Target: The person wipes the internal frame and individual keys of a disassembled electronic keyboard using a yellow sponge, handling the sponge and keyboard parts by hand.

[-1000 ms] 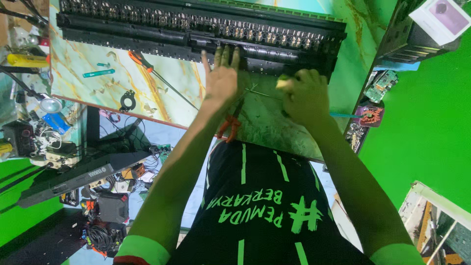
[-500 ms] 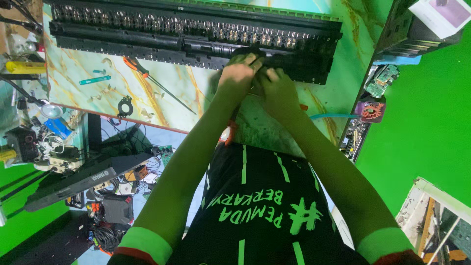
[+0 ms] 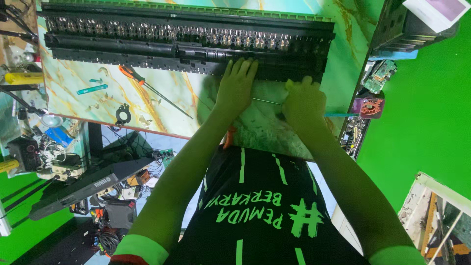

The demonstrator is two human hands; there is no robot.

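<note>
The long black keyboard chassis (image 3: pixel 186 37) is lying across the far side of the marbled desk (image 3: pixel 64 105). The left hand (image 3: pixel 237 88) is pressing on its near edge with released, flat fingers, while the right hand (image 3: pixel 304 100) is clenching a thin screwdriver (image 3: pixel 267 101). An orange-handled screwdriver (image 3: pixel 147 87) is lying well apart.

- On the marbled worktop (image 3: pixel 68 105) we see an orange-handled screwdriver (image 3: pixel 147 84) lying at a slant, well left of the middle.
- Near it lies a small teal tool (image 3: pixel 91 89), and below that a black ring-shaped part (image 3: pixel 122 115).
- At the left edge we find a yellow cylinder (image 3: pixel 23 78).
- On the right, beside the worktop, we see green circuit boards (image 3: pixel 380 76) and a small fan (image 3: pixel 371 106).
- Below left, a lower shelf (image 3: pixel 73 184) holds tangled wires and small parts.
</note>
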